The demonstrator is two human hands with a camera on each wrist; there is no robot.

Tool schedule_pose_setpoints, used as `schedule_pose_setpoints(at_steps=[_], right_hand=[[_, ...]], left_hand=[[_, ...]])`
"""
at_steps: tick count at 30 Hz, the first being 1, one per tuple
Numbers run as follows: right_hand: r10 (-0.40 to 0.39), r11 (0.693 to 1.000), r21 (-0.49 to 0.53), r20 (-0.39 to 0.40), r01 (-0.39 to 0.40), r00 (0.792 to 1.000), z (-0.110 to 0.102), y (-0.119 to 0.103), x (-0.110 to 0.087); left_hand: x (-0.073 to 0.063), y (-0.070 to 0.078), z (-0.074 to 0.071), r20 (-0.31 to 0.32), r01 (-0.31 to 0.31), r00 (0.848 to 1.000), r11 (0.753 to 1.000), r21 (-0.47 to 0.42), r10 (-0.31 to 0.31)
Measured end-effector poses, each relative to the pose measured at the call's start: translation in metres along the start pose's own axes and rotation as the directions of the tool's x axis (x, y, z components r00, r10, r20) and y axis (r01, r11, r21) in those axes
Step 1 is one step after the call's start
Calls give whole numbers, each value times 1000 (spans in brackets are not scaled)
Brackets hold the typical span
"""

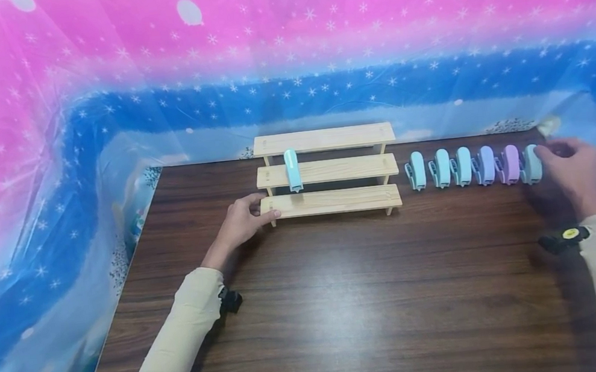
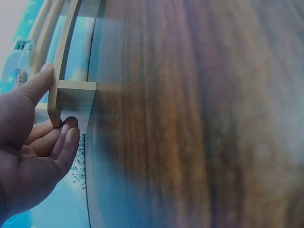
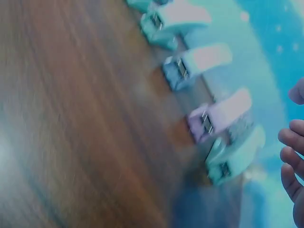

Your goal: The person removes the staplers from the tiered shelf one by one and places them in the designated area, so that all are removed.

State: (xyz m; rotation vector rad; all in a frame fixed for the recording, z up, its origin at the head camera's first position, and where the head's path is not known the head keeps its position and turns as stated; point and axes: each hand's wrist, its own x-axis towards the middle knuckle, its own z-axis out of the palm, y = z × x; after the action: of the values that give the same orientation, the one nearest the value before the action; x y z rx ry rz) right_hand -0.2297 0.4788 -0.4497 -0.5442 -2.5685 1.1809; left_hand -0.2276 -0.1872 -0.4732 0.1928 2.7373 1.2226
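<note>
A stepped wooden rack stands at the back middle of the table, and my left hand grips the left end of its lowest step. In the left wrist view the thumb lies against the step's board, with the fingers curled beneath. One mint stapler rests on the middle step, its front end overhanging. Right of the rack stand several small staplers in a row: mint ones, a blue one, a purple one and a teal one at the end. Beside that teal stapler is my right hand, fingers loosely bent and holding nothing.
The brown wooden table reaches back to a hanging pink and blue snowflake cloth, which also runs along both sides. A black wrist camera is on the left sleeve, and another on the right.
</note>
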Motion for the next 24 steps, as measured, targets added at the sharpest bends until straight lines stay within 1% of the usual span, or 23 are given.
schedule_pose_setpoints(at_steps=[2,4,6,9,11,16,18,24], right_hand=[[-27,999,20,-4,27,1000,0,-10,-2],[-44,997,60,5,43,999,-1,-20,-4],[-79,994,81,4,78,997,0,-30,-6],[-137,987,87,-2,137,991,3,-47,-12],[-181,981,65,-15,182,983,7,-59,-18],[-269,961,53,-37,271,962,21,-90,-35],[-303,950,62,-44,305,952,29,-101,-41],[-367,922,111,-42,370,929,52,-130,-59]], left_hand=[[0,0,0,1,-4,1000,1000,-2,4],[0,0,0,1,-5,1000,1000,-6,5],[0,1,0,-1,-5,1000,1000,-7,5],[0,1,0,-3,-4,1000,1000,-5,4],[-1,2,-1,-3,-2,1000,1000,-3,2],[-1,1,-1,3,0,1000,1000,-1,0],[0,0,-1,2,-2,1000,1000,-2,2],[1,0,0,-1,1,1000,1000,3,-1]])
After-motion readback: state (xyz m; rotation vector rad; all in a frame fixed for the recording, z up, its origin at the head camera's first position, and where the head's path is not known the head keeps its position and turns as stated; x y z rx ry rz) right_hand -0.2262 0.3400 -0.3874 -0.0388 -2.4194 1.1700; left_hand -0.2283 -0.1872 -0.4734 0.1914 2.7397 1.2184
